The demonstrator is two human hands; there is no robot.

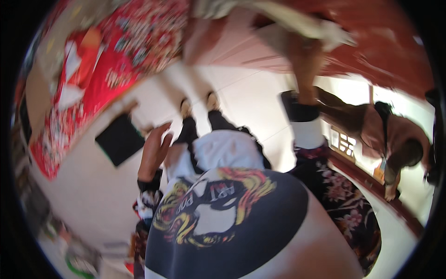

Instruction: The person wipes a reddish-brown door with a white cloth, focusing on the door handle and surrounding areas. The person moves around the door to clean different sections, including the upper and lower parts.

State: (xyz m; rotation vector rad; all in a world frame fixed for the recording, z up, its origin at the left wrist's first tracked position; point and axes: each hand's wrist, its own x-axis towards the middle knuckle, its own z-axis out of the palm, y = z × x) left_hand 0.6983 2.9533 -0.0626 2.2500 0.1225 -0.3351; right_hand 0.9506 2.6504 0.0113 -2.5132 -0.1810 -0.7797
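Observation:
My right hand (306, 45) is raised at the upper right, closed around a pale, blurred cloth (289, 17) held over a dark red covering (376, 52). A black band and a white cuff circle that wrist. My left hand (155, 150) hangs at the left of my body with its fingers apart and nothing in it. Beside it, a black-topped stool (120, 139) stands on the pale floor.
A table with a red patterned cloth (115, 73) lies at the upper left, with white and orange pieces on it. At the right, another person (397, 132) bends near a dark red wooden edge (376, 191). Blurred items line the lower left.

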